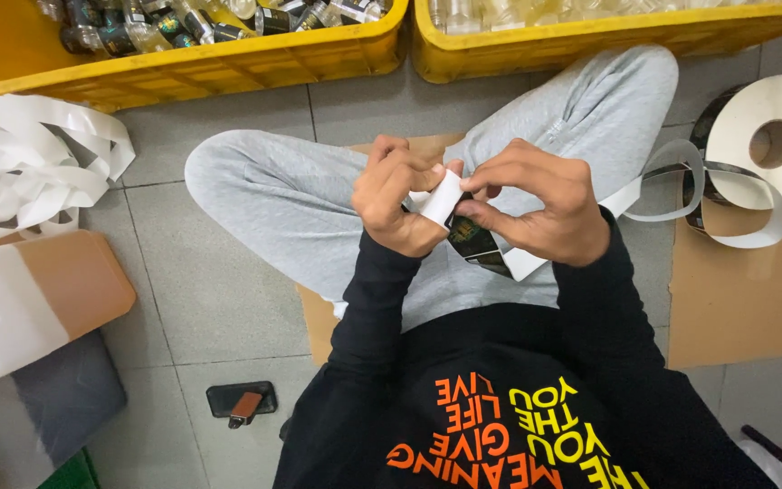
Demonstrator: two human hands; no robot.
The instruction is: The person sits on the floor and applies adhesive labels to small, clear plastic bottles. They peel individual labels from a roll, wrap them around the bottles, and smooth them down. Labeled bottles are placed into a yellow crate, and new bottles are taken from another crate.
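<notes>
- Right now, two hands over a cross-legged lap: left hand (pixel 397 196) curled shut around a small bottle, mostly hidden in the fist; only a white wrapped bit (pixel 443 196) shows between the thumbs.
- Right hand (pixel 536 204) pinches closed on the same white piece, fingertips pressing a dark printed label (pixel 474 240) just under it.
- One white backing strip (pixel 681 186) runs from the hands out to one big label roll (pixel 767 140) on cardboard (pixel 744 299) at the person's right.
- Two yellow crates at the top: first crate (pixel 183 68) holds many small bottles with dark labels, too many and too cut off to count; second crate (pixel 590 36) holds pale clear ones, mostly out of frame.
- One heap of spent white strip (pixel 29 163) on the person's left side.
- One phone (pixel 241 399) flat on the tiled floor, with a small brown object on it, hard to make out.
- One cardboard box (pixel 38 294), partly cut off; red thing at the edge, unclear.
- Bottle shape itself cannot be made out.
</notes>
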